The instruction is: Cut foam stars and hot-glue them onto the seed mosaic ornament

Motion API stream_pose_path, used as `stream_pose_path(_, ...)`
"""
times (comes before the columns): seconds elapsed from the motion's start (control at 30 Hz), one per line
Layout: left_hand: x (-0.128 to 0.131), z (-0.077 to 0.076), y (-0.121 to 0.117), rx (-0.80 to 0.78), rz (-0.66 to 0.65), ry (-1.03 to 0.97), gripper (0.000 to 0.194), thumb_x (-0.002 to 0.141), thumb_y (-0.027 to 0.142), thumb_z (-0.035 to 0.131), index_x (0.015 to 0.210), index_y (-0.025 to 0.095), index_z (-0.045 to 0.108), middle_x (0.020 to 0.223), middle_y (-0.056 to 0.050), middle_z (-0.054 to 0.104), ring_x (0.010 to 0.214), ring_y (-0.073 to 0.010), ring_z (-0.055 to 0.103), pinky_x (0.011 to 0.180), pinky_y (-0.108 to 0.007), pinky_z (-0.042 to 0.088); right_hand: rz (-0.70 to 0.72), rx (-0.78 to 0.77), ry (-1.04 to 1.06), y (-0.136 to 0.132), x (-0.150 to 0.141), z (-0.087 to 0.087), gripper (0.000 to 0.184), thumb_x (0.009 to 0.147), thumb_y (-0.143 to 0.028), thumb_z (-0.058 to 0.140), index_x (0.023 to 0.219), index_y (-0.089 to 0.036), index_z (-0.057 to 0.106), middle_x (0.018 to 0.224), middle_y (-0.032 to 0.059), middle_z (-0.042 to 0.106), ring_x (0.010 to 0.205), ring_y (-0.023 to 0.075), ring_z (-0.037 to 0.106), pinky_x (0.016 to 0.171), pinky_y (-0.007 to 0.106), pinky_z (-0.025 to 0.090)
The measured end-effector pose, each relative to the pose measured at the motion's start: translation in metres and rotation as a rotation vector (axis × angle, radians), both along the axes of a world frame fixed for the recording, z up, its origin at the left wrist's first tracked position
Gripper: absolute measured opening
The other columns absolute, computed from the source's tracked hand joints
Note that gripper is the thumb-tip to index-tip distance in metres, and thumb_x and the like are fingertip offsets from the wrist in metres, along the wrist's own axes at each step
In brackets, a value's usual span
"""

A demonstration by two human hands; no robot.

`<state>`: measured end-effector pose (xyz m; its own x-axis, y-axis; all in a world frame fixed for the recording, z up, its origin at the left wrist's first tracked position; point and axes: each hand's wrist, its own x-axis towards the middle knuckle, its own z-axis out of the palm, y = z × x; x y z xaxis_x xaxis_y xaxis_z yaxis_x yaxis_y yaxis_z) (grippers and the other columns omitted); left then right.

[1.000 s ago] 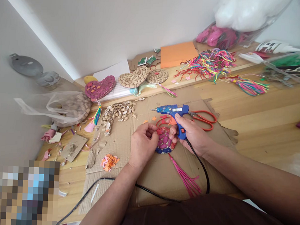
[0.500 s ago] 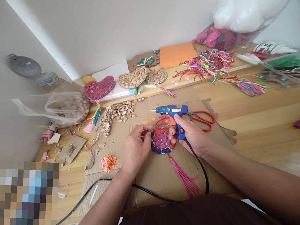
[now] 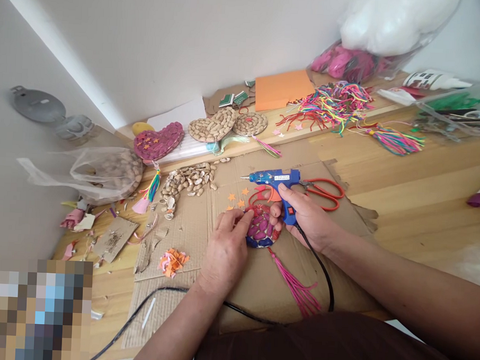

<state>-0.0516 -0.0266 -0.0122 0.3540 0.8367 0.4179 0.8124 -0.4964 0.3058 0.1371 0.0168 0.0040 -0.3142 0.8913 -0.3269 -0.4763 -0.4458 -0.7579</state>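
My right hand (image 3: 308,217) grips a blue hot glue gun (image 3: 274,177) by its handle, the nozzle pointing left. Its lower fingertips touch the right edge of a round peanut-shell ornament (image 3: 259,227), painted magenta, blue and red, with a pink tassel (image 3: 293,283) hanging from it. My left hand (image 3: 228,243) is closed in a pinch, fingertips on the ornament's upper left edge; what they hold is hidden. Several small orange stars (image 3: 245,191) lie just beyond on the cardboard (image 3: 193,241). Behind the glue gun rest red-handled scissors (image 3: 329,194).
Peanut shells (image 3: 188,180) and orange-pink paper scraps (image 3: 173,262) lie left. A black cord (image 3: 139,306) crosses the front. Along the wall stand a magenta heart (image 3: 159,141), plain shell pieces (image 3: 212,124), orange paper (image 3: 283,90) and colourful tassels (image 3: 339,102). A bag of peanuts (image 3: 111,174) sits far left.
My left hand has moved slightly right, its fingertips coming onto the ornament's upper left part. The red star seen there before is now covered by the fingers. My right hand has hardly moved.
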Motion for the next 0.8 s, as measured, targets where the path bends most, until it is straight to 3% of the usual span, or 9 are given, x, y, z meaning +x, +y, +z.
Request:
stream_pose_path(0.27,0.0010,-0.0006,0.0002,0.018,-0.004,0.046,0.041,0.092,0.007,0.044,0.128,0.021,0.059,0.108,-0.011,0.060,0.099,-0.0210,0.058,0.088,-0.037,0.055,-0.002,0.000,-0.017,-0.0006,0.0004,0.0017,0.035,0.081,-0.053,0.069,0.074,-0.022,0.053,0.059,-0.0008,0.059,0.053,0.0144,0.056,0.045,0.025,0.043)
stream_pose_path(0.8,0.0022,-0.0019,-0.0019,0.032,-0.019,0.138,0.041,0.091,0.003,0.044,0.129,0.015,0.057,0.110,-0.012,0.058,0.098,-0.0221,0.054,0.088,-0.036,0.054,-0.013,0.005,-0.025,-0.0021,-0.0002,0.0042,0.032,0.087,-0.048,0.065,0.077,-0.021,0.053,0.061,-0.0028,0.057,0.053,0.0126,0.055,0.045,0.023,0.042)
